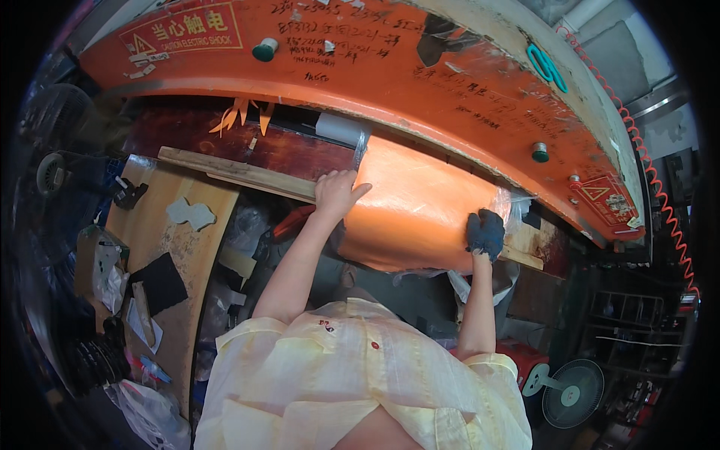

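Observation:
A glossy orange sheet (420, 202), with clear plastic film at its sides, lies over the ledge of a large orange machine and drapes down toward me. My bare left hand (339, 193) rests at the sheet's left edge. Its thumb is stretched out over the orange surface, and its fingers lie toward the wooden strip (247, 175). At the right edge is my right hand (485, 232) in a dark blue glove, its fingers curled in against the sheet's side. The sheet's far end runs in under the machine's orange beam (352, 71).
Green push buttons (265, 49) and warning labels sit on the beam. Orange strips (241, 116) hang at the left. A wooden table (199, 255) carries white scraps and a black cloth (159, 283). A fan (573, 393) stands low right; a red coiled hose (637, 142) hangs far right.

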